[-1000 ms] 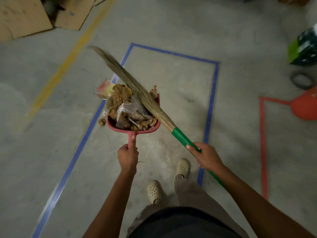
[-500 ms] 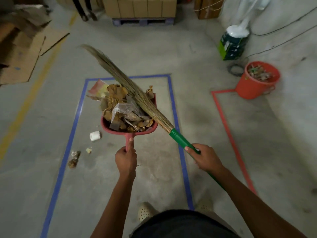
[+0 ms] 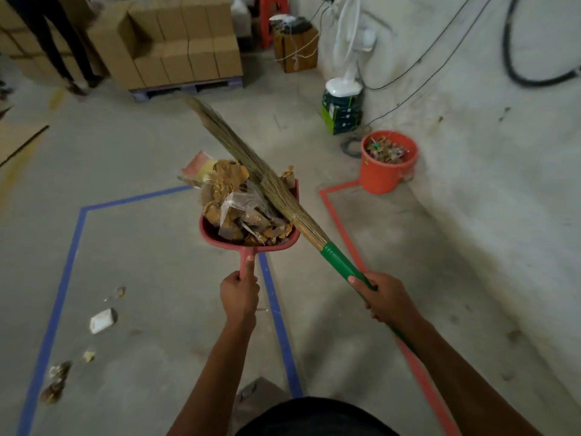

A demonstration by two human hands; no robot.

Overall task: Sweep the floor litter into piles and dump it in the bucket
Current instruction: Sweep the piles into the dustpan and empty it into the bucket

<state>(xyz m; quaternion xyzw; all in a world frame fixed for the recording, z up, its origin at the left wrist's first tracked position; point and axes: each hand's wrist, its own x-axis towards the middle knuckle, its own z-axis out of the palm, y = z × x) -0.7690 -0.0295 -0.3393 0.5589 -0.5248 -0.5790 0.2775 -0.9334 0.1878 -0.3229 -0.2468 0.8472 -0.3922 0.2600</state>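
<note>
Left hand: fingers wrapped round the short handle of a red dustpan, thumb laid straight along the top of the handle. Pan held up off the floor, heaped with litter: brown crumpled scraps, clear plastic wrap, and a pink and yellow piece sticking out over the far edge.

Right hand: closed round the green handle of a broom. The straw head lies slantwise across the right side of the pan, on top of the load, with its tip pointing up and to the left past the pan.

On the floor, to the left, inside a blue tape outline: a white scrap, a small yellowish bit and a clump of brown bits, all apart from the pan.

Right of the blue outline: a red tape outline. At its far corner, against the wall, stands an orange bucket, upright, with mixed litter already showing inside. The pan is well short of it, to its left.

Beyond the bucket: a green box with the base of a white fan on top. Farther back: stacked cardboard boxes on a pallet.
</note>
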